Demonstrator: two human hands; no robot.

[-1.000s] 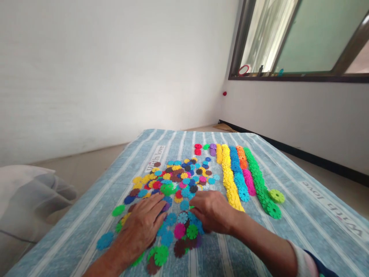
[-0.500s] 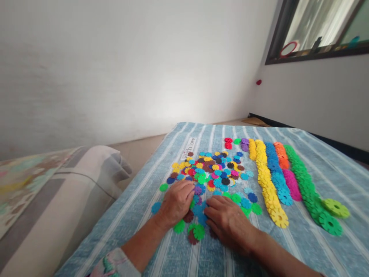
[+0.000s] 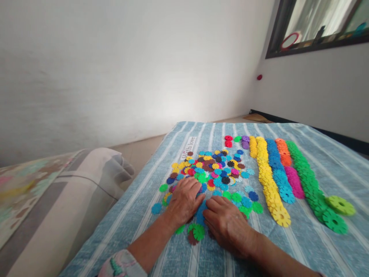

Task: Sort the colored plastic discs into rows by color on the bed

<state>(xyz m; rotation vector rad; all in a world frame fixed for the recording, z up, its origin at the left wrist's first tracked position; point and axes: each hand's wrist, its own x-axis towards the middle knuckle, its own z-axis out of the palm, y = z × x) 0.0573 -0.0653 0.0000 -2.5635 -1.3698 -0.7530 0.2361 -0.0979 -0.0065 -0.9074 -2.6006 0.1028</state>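
Many flower-shaped plastic discs lie in a loose mixed-colour pile [image 3: 210, 165] on a blue striped cloth [image 3: 138, 215]. My left hand [image 3: 184, 200] rests over the near left part of the pile, with its fingers bent slightly down and the thumb apart. My right hand [image 3: 229, 223] is beside it, fingers curled inward and their undersides hidden. Light blue discs [image 3: 201, 215] lie between the hands, against the right fingertips. A bright green disc [image 3: 198, 232] overlaps a brown disc [image 3: 193, 239] nearer me.
Overlapping rows sorted by colour run along the right: a yellow row [image 3: 266, 175], a blue row [image 3: 273, 157], a magenta group [image 3: 294, 181] and a green row [image 3: 307, 181]. Red discs [image 3: 228, 141] sit at the far end. A striped bundle of bedding [image 3: 83, 192] stands left, beyond the cloth's edge.
My left hand has moved slightly right and forward, covering the purple discs, and its thumb now nears my right hand. The right hand has barely shifted. The view has tilted a little.
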